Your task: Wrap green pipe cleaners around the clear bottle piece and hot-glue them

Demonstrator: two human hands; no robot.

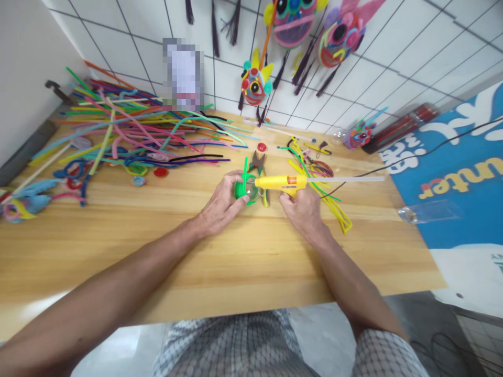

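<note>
Fingers of my left hand point(223, 201) close round a clear ball point(252, 195) partly wrapped in a green pipe cleaner point(240, 189). One end of the green strand sticks up above the ball. My right hand point(304, 209) grips a yellow hot glue gun point(281, 183) by its handle. The gun points left, its nozzle at the ball; whether it touches I cannot tell. A long whitish glue stick point(353, 179) juts from its rear. Pliers point(258, 162) lie on the table just behind the ball, their lower part partly hidden by the gun.
A heap of coloured pipe cleaners point(145, 131) covers the table's back left. Yellow and green strips point(334, 207) lie right of the gun. Decorated masks point(294, 23) hang at the wall. A dark cable point(393, 158) crosses a blue printed sheet point(463, 183) at the right. A red disc point(261, 147) lies behind the pliers.
</note>
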